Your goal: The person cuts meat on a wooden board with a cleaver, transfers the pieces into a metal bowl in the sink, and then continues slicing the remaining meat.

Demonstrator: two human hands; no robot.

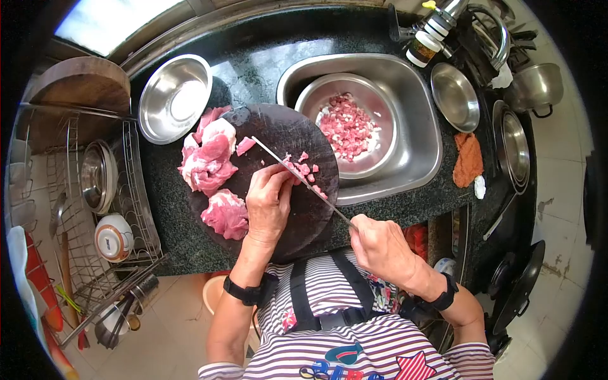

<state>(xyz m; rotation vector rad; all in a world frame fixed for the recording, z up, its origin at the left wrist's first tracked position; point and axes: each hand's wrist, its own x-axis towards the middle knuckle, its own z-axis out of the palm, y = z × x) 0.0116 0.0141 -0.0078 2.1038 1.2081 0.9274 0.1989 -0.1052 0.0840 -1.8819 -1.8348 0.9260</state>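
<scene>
1. Step looks like dicing meat (304,169) on board (304,225), centre frame; chunks (209,161) at board's left.
2. Right hand (385,250): wrapped round knife (304,182).
3. Left hand (268,199): fingers bunched beside knife; can't tell what they pinch.
4. Next cut likely calls for fingertips clear.

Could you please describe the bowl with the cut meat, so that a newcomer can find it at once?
Look for the sink, just right of the round dark board in the picture. The round metal bowl sits inside it. Unlike the left bowl and right bowl outside the sink, it holds many small pieces of pink meat.
</scene>
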